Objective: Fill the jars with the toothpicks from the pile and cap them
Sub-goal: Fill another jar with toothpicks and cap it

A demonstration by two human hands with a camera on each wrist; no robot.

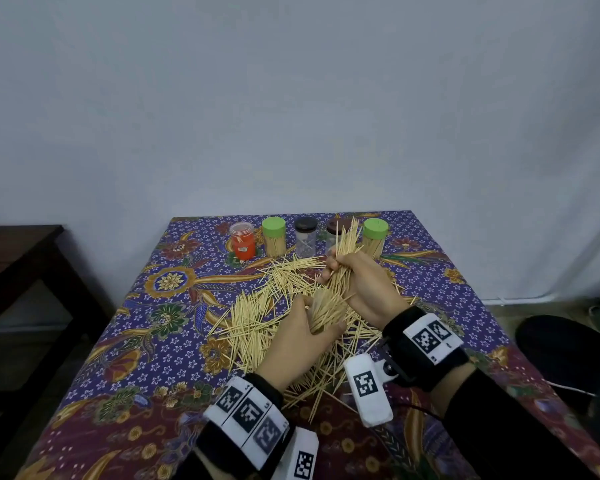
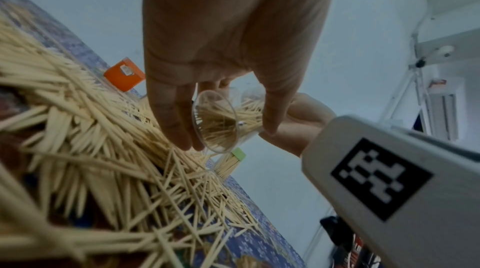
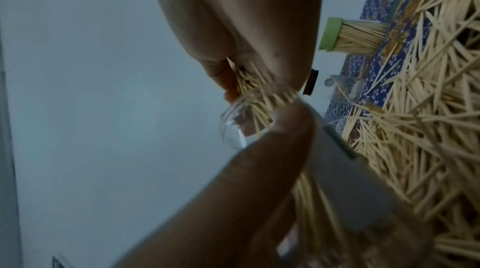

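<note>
A clear jar (image 2: 215, 122), tilted above the toothpick pile (image 1: 274, 306), is gripped by the left hand (image 1: 302, 337). The right hand (image 1: 357, 282) clutches a toothpick bundle (image 1: 340, 271) entering its mouth.

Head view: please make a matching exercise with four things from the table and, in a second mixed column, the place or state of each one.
Things:
1. clear jar
2. bundle of toothpicks
3. orange jar
4. pile of toothpicks

Places or states:
a. spread loose on the tablecloth
b. gripped in the right hand
c. standing at the left end of the back row
d. held tilted in the left hand, partly filled

Pairs: 1-d, 2-b, 3-c, 4-a
</note>
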